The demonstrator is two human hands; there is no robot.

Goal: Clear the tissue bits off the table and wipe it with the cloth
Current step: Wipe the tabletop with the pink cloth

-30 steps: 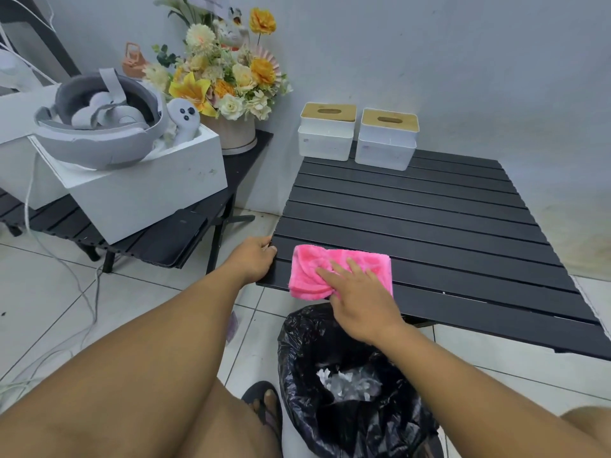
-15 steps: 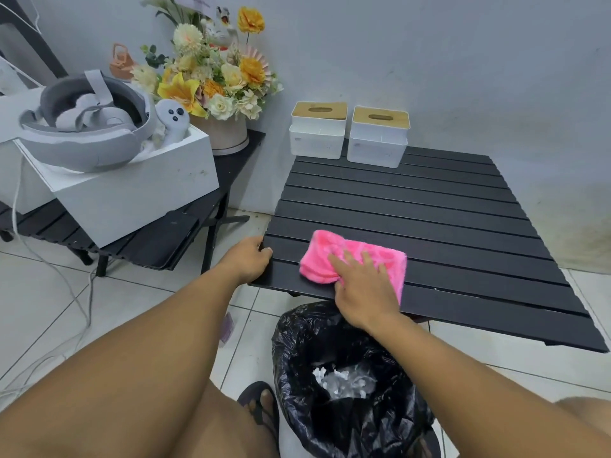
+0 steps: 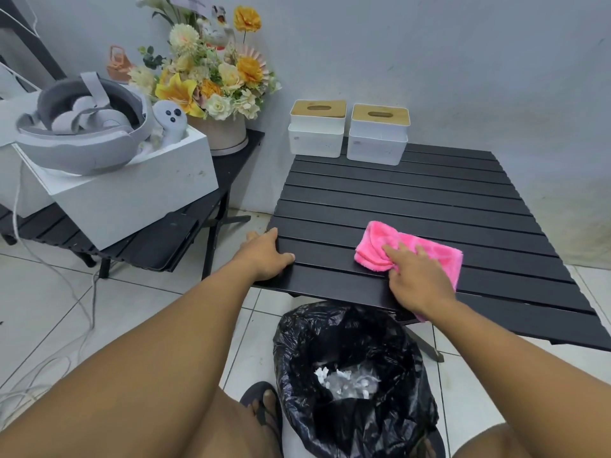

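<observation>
A folded pink cloth [image 3: 390,247] lies on the black slatted table [image 3: 413,196], near its front edge. My right hand [image 3: 418,279] presses flat on the cloth with its fingers spread and straight. My left hand [image 3: 266,254] rests on the table's front left corner, its fingers over the edge. White tissue bits [image 3: 345,381] lie at the bottom of the bin lined with a black bag [image 3: 350,375], which stands on the floor just below the table's front edge. No tissue bits show on the tabletop.
Two white tissue boxes with wooden lids [image 3: 317,130] [image 3: 378,135] stand at the table's back left. A lower black table on the left carries a white box with a headset [image 3: 82,127] and a flower pot [image 3: 211,90]. Cables trail on the tiled floor. My sandalled foot [image 3: 264,404] is beside the bin.
My right hand has slid the pink cloth to the right along the front slats. My left hand has stayed on the table's corner.
</observation>
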